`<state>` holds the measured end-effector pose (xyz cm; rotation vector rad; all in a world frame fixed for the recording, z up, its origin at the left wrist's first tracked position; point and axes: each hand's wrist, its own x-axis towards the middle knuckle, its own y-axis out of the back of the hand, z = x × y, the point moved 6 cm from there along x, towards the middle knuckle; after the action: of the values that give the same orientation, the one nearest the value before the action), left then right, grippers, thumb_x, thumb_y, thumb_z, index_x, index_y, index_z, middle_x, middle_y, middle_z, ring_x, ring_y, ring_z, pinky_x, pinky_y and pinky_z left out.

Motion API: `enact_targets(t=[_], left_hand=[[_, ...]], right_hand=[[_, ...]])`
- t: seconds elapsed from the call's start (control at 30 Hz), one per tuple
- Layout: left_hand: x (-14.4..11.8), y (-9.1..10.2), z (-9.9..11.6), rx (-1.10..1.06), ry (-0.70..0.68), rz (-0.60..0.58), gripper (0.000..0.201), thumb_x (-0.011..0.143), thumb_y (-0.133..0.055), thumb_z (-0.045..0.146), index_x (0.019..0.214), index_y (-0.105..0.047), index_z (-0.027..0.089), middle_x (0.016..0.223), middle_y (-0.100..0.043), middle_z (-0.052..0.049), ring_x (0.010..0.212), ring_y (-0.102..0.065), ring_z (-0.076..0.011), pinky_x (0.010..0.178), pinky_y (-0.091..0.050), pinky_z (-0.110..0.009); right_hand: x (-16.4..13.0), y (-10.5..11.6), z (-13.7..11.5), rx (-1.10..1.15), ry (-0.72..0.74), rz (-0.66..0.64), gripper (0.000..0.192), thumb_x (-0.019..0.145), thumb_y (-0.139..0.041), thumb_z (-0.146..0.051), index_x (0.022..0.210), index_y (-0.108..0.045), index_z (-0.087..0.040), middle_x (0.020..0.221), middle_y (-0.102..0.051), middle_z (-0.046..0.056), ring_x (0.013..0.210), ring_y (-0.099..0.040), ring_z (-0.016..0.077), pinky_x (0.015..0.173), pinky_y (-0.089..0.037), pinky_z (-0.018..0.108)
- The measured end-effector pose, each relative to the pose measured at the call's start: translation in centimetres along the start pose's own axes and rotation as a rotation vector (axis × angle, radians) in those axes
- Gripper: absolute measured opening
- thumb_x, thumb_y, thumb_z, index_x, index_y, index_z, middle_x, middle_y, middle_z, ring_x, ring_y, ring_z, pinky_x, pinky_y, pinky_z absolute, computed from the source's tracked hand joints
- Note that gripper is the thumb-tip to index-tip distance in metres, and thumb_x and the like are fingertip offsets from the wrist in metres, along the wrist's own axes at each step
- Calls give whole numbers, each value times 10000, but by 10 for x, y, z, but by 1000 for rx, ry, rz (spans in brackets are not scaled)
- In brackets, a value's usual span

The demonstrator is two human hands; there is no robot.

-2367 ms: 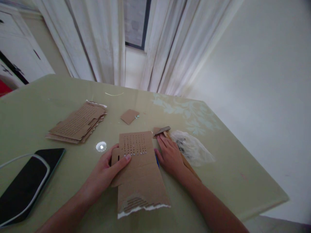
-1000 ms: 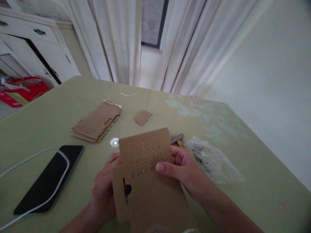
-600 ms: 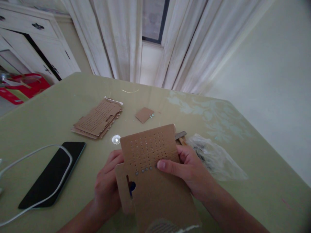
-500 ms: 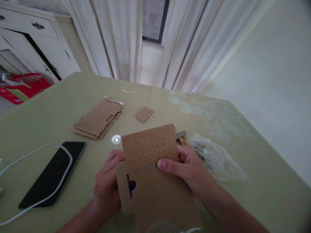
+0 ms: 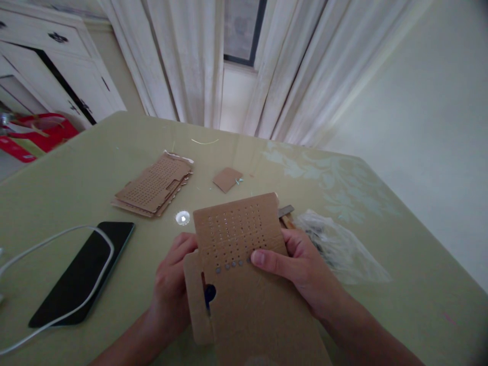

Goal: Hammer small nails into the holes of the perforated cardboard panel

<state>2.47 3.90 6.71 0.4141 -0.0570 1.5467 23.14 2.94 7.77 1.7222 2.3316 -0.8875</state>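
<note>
Perforated cardboard sheet (image 5: 244, 274): held tilted up off the worktop (image 5: 68, 178), in front of the person at centre bottom of view. Grid of small holes in its upper half; a row of small round grey studs sits along the lowest holes. A narrow flap with a slot hangs at its left edge, something dark blue showing through the slot.

Right hand (image 5: 301, 269): grasping the sheet's right edge, thumb laid across the front just beside the stud row, fingers curled behind.

Left hand (image 5: 173, 284): gripping the sheet from behind at the left edge; only fingers and the back of the hand show past the flap.

Behind the sheet, a metal-tipped tool (image 5: 285, 212) pokes out, mostly hidden. Clear plastic bag (image 5: 339, 249) lies just right of the right hand.

Worktop: pale olive-green, glossy, faint floral pattern at the far right. A stack of perforated cardboard pieces (image 5: 154, 185) to the left; small cardboard scrap (image 5: 227, 179) beyond the sheet; round bright spot (image 5: 183, 218) near the sheet's top left corner. Black phone (image 5: 80, 274) at left, white cable (image 5: 57, 239) looped over it.

Room: white curtains (image 5: 183, 61) around a window (image 5: 240, 30), white cabinet (image 5: 49, 56) and red box (image 5: 34, 134) far left, plain wall at right.
</note>
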Motion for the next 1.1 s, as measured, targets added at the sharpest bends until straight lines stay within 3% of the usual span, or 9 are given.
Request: enact_targets(t=[0.13,0.37,0.5,0.7,0.83,0.9,0.97,1.03,1.1], left_hand=[[-2,5,13,106,-250,48,299,941,-730,308,645,-775,314,824,-811,-34,782,-693,-255,662,-549,-355],[-11,9,6,116,-331,8,294,963,-759,357,673,-751,311,811,-799,-6,848,-701,-258,841,-559,-403],[-12,10,16,163,-400,41,302,990,-758,362,701,-716,288,763,-774,-10,819,-704,-245,785,-564,-388],[-19,9,22,212,-647,59,310,1068,-685,274,761,-651,248,752,-737,-2,764,-671,-204,732,-556,-367],[-18,5,16,200,-621,37,280,1011,-711,139,761,-642,244,797,-729,1,821,-682,-202,717,-559,-336],[-14,2,9,177,-504,26,205,993,-732,140,823,-690,247,869,-734,-1,835,-689,-191,711,-568,-313],[-10,3,-1,158,-321,49,140,1029,-703,180,1109,-770,273,1087,-778,-30,934,-728,-200,772,-602,-321],[-10,10,-6,151,-208,148,380,1085,-622,183,1436,-699,308,1328,-759,-64,1114,-738,-219,908,-614,-356],[-13,19,2,194,-287,226,449,1100,-582,157,1509,-669,322,1422,-730,-64,1238,-701,-228,1035,-570,-390]], right_hand=[[2,0,0,-12,5,-7,377,822,-1005,-454,1068,-883,-195,1056,-890,97,828,-837,217,758,-638,303],[3,4,-1,-69,0,-3,387,810,-1017,-458,1060,-882,-196,1029,-894,95,798,-836,212,739,-649,302],[3,4,-2,-91,6,-6,387,815,-1014,-462,1058,-881,-191,1023,-894,94,812,-836,208,726,-646,285],[3,0,-2,-136,3,-4,396,798,-1023,-464,1051,-874,-197,1018,-890,75,812,-825,201,721,-640,270],[4,1,-5,-189,25,15,397,814,-1006,-495,1048,-874,-202,990,-880,63,803,-808,194,697,-629,261],[4,5,-9,-235,74,38,388,828,-990,-507,1014,-870,-189,967,-868,65,786,-786,187,683,-616,259],[3,11,-17,-297,142,101,388,847,-969,-526,971,-860,-174,942,-853,73,760,-756,182,656,-596,258],[0,16,-23,-347,195,168,405,867,-943,-551,951,-846,-166,923,-836,80,742,-729,184,629,-574,262],[-4,16,-27,-384,215,198,426,881,-921,-572,928,-825,-160,883,-804,76,719,-690,179,601,-539,259]])
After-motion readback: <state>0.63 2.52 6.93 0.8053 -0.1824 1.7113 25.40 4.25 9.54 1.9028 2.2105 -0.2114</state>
